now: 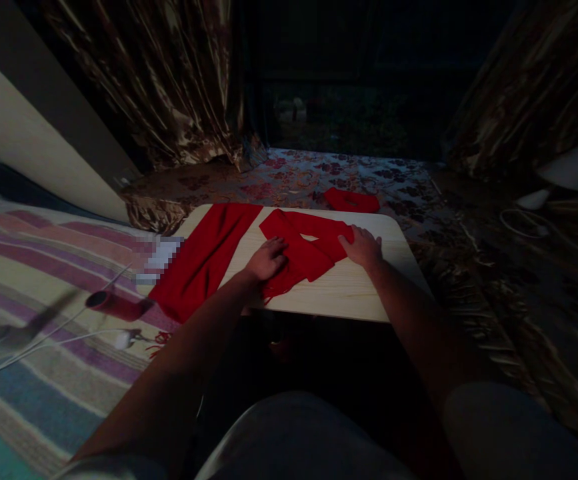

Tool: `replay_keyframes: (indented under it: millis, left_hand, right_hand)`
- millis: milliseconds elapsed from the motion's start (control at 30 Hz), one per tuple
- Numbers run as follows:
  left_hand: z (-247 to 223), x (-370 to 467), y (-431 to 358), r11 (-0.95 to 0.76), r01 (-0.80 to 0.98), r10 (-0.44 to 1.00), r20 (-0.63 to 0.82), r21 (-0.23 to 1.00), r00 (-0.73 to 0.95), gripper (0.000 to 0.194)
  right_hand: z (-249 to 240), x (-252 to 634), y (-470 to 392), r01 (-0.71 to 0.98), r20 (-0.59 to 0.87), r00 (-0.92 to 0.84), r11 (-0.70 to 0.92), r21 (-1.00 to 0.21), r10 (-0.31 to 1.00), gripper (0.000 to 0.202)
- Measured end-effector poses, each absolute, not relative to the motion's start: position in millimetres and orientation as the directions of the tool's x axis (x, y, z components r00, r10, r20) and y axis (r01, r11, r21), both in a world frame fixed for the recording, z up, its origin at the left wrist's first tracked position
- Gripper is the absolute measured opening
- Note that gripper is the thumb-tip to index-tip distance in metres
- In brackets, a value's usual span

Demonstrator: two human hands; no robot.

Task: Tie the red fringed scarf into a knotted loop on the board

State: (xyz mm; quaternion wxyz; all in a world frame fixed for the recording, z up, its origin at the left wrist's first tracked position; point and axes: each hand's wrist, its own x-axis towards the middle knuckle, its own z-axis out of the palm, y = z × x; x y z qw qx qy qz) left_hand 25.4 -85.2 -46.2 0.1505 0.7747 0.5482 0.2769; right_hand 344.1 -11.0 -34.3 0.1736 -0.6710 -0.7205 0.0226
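On a small pale wooden table [353, 297], a long red cloth strip [301, 250] lies folded over itself at an angle, with a small gap of table showing between its layers. My left hand [267, 260] rests palm down on the strip's left part, fingers stretched out. At its right end, my right hand [363, 247] presses on the edge of the cloth, thumb held apart from the fingers. A wider piece of red cloth [206, 257] drapes over the table's left side, left of my left hand. Thin red threads hang near the strip's lower edge.
Left stands a bed with a striped cover [63, 347], holding a red tube [113, 305], a white plug [125, 339] and cables. Another folded red cloth [353, 200] lies beyond the table on a floral cover [319, 170]. A white lamp [576, 167] is at right. Lighting is dim.
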Motion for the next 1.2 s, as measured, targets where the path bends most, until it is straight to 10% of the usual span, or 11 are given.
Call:
replay_keyframes:
  millis: [467,900,1200]
  left_hand:
    - [-38,35,-96,-0.312,0.804,0.945,0.249,0.506,0.211,0.052]
    - [9,141,-142,-0.557,0.826,0.812,0.259,0.081,0.522,0.049]
    - [7,157,-127,-0.558,0.827,0.819,0.207,0.067,0.535,0.043]
  right_hand:
    - [-29,346,-10,0.948,0.193,-0.043,0.101,-0.3,0.98,0.072]
    - [9,344,13,0.78,-0.175,0.131,-0.21,-0.59,0.976,0.045]
    - [-1,344,16,0.592,-0.178,0.043,-0.169,-0.788,0.983,0.036]
